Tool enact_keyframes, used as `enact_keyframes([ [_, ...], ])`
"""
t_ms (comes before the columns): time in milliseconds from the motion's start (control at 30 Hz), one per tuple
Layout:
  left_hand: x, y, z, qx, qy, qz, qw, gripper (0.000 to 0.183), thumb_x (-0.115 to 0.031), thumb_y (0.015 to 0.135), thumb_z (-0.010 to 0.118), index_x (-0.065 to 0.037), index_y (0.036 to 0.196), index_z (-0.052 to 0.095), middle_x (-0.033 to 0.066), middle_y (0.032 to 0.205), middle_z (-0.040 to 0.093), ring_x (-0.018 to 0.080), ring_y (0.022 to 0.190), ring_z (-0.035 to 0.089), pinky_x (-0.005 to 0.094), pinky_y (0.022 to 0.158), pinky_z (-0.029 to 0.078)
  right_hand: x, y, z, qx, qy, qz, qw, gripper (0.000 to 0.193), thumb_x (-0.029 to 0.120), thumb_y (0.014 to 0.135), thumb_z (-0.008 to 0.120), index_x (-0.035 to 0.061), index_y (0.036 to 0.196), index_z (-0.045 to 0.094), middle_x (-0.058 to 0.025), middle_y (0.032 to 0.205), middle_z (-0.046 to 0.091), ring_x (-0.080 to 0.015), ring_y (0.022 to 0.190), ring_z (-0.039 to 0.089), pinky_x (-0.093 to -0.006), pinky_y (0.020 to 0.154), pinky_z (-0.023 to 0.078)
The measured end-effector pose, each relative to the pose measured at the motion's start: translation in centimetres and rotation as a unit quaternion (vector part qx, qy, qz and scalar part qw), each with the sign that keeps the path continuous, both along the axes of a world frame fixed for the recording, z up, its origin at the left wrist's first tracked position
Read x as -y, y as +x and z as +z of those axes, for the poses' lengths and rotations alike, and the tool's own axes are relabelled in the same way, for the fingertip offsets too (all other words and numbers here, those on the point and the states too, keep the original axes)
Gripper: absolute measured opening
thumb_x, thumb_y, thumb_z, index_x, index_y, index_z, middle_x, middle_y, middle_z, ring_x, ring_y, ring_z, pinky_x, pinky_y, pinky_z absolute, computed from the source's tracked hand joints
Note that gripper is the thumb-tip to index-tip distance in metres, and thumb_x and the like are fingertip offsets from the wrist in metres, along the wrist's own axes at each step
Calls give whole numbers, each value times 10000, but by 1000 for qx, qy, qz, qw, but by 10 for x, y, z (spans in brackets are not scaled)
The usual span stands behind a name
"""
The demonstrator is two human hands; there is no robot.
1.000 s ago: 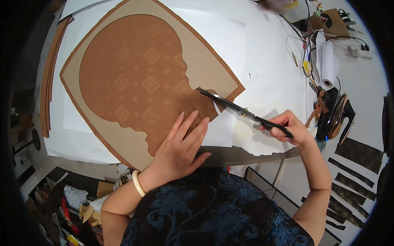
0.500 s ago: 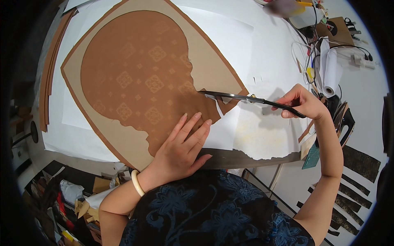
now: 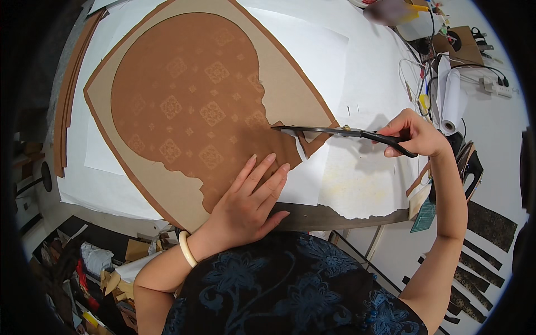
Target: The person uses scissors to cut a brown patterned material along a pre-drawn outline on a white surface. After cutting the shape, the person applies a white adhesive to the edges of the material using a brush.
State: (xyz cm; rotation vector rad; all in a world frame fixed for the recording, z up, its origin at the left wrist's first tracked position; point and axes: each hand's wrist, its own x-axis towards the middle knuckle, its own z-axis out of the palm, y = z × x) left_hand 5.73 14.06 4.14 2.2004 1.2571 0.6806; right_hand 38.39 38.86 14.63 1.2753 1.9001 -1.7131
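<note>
A brown patterned fabric (image 3: pixel 184 84), cut to a large rounded outline with wavy lower edges, lies on a beige backing panel (image 3: pixel 293 89) that has a brown border. My left hand (image 3: pixel 245 198) rests on the fabric's lower part with its fingers stretched out. Black long-bladed scissors (image 3: pixel 357 132) are in my right hand (image 3: pixel 416 134), its fingers wrapped around the handles. Their blades reach leftward across the panel's right corner, with the tips at the notch in the fabric's edge. Just below the blades hangs a partly separated brown strip (image 3: pixel 321 143).
White paper (image 3: pixel 363 167) covers the table under the work. A white paper roll (image 3: pixel 451 103), cables and a power strip (image 3: pixel 496 86) lie at the right. Brown strips (image 3: pixel 72 106) lean along the left edge. Scraps (image 3: pixel 117 285) fill the lower left; dark patterned pieces (image 3: pixel 491 223) lie lower right.
My right hand has risen slightly, and the scissors now lie more nearly level, their tips a touch lower. My left hand stays in place on the fabric.
</note>
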Motion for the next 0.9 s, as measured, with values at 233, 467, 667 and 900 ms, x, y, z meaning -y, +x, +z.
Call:
enact_keyframes([
  [233, 1, 1, -3, -3, 9, 2, 1000, 695, -270, 890, 825, 80, 1434, 569, 189, 1600, 484, 454, 1496, 438, 615, 1230, 379, -12, -4, 1, -2, 19, 35, 999, 367, 198, 813, 956, -19, 1085, 837, 100, 666, 582, -29, 569, 366, -240, 505, 247],
  [467, 0, 0, -2, -7, 8, -1, 1000, 698, -278, 894, 821, 80, 1438, 569, 191, 1595, 487, 451, 1497, 437, 613, 1231, 378, -22, -11, 3, 9, 15, 55, 998, 369, 203, 811, 960, -16, 1081, 838, 100, 654, 568, -31, 568, 369, -242, 505, 245],
  [667, 1, 0, -2, -7, 9, -1, 1000, 686, -278, 897, 818, 82, 1428, 575, 190, 1594, 487, 450, 1494, 439, 616, 1228, 380, -30, -11, -1, 4, 21, 78, 997, 367, 210, 808, 963, -10, 1074, 840, 101, 640, 547, -36, 559, 363, -252, 498, 237],
  [900, 1, 1, -1, -3, 6, 2, 1000, 671, -259, 888, 822, 82, 1414, 583, 184, 1596, 489, 451, 1491, 443, 619, 1225, 382, -35, -14, -2, 6, 27, 92, 995, 367, 227, 800, 970, 5, 1065, 846, 94, 638, 555, -42, 553, 367, -255, 493, 242],
])
